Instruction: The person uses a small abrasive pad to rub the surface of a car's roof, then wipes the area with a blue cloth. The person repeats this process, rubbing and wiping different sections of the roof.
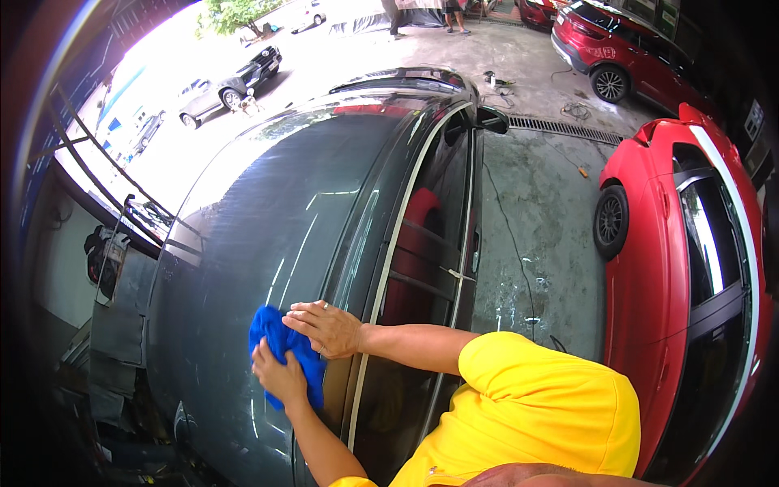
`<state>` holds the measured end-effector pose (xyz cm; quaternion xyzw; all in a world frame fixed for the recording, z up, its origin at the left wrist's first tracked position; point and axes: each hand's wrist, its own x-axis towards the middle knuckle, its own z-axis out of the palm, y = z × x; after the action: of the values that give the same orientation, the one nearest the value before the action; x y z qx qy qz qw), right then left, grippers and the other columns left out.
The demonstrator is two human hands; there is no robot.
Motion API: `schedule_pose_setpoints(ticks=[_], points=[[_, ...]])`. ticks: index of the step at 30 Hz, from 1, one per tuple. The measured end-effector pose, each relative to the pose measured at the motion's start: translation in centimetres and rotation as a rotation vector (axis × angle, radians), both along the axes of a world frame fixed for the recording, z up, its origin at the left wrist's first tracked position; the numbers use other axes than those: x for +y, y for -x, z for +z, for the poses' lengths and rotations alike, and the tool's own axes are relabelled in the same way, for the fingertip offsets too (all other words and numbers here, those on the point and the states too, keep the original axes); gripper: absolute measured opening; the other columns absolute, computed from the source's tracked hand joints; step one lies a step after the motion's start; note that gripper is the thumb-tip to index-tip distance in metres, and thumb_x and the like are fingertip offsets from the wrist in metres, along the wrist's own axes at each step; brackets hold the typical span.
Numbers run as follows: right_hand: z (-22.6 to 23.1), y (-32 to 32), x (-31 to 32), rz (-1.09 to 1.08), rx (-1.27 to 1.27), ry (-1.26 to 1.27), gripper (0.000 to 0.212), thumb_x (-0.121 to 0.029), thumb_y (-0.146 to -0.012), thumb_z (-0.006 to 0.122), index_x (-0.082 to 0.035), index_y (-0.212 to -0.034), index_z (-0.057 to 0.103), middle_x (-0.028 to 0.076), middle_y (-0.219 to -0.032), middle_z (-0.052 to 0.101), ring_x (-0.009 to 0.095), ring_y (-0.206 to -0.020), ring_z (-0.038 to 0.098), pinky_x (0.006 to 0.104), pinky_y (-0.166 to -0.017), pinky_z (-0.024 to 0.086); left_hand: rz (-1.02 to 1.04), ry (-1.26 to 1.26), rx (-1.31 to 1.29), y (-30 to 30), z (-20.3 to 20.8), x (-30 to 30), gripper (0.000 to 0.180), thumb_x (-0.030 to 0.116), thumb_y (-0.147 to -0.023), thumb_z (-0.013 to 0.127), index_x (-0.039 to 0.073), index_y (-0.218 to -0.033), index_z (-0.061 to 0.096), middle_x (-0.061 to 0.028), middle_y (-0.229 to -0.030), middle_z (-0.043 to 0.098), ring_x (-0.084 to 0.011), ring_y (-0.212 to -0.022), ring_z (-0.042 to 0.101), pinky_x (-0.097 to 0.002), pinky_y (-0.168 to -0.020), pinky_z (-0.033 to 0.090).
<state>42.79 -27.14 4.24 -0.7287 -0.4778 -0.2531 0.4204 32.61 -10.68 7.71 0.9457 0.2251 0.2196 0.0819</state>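
Note:
A bunched blue cloth (304, 357) lies on the dark roof (243, 235) of a car close to me. My left hand (280, 376) is on the cloth's near side, its fingers bent over the fabric and pressing it to the roof. Beside the cloth's upper right edge, my right hand (327, 328) lies with fingers stretched out flat, the fingertips touching the fabric. A ring shows on one of its fingers. The roof has a hazy film and light streaks. Whatever part of the cloth lies beneath my left palm is hidden.
A red car (645, 268) stands to the right, across a grey floor (527, 219) with a dark cable and a drain grate (560, 128). The dark car's side mirror (492, 119) juts out at the far end. Metal railings (105, 166) stand on the left.

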Motion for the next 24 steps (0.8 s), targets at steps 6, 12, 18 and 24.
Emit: schedule_pose_setpoints(ticks=[6,12,18,24], points=[[0.4,-0.5,-0.8,-0.013,-0.004,0.006,0.073,-0.01,-0.079,0.066,-0.004,-0.149,0.047,0.014,-0.139,0.056,0.032,-0.138,0.05,0.0468,-0.108,0.045,0.469,-0.043,-0.07,18.5,-5.5,12.5,0.053,0.015,-0.092,0.063,0.008,-0.143,0.056,-0.0181,-0.141,0.059,-0.0444,-0.122,0.061,-0.0535,-0.106,0.047],[-0.4,0.0,-0.2,-0.005,-0.016,0.06,0.071,-0.012,-0.079,0.07,-0.006,-0.147,0.049,0.013,-0.14,0.056,0.03,-0.139,0.05,0.0441,-0.108,0.045,1.265,0.163,0.202,29.0,-4.2,13.6,0.058,0.044,-0.1,0.058,0.012,-0.147,0.048,-0.0324,-0.136,0.053,-0.0569,-0.115,0.061,-0.0643,-0.09,0.054],[-0.7,-0.2,-0.4,-0.008,-0.016,0.068,0.073,-0.013,-0.079,0.073,-0.006,-0.147,0.048,0.012,-0.141,0.055,0.03,-0.141,0.048,0.0439,-0.11,0.044,0.876,-0.024,0.108,17.3,-3.5,9.6,0.055,0.018,-0.096,0.062,0.008,-0.149,0.049,-0.0219,-0.137,0.057,-0.0473,-0.119,0.061,-0.0539,-0.101,0.051],[-0.2,0.1,-0.5,0.021,0.013,0.034,0.068,-0.011,-0.082,0.067,-0.004,-0.147,0.048,0.013,-0.142,0.055,0.031,-0.141,0.048,0.0445,-0.112,0.044,0.359,-0.105,0.054,4.3,-1.3,2.0,0.059,0.013,-0.093,0.067,0.004,-0.147,0.046,-0.0249,-0.131,0.052,-0.0479,-0.115,0.058,-0.0553,-0.096,0.05]])
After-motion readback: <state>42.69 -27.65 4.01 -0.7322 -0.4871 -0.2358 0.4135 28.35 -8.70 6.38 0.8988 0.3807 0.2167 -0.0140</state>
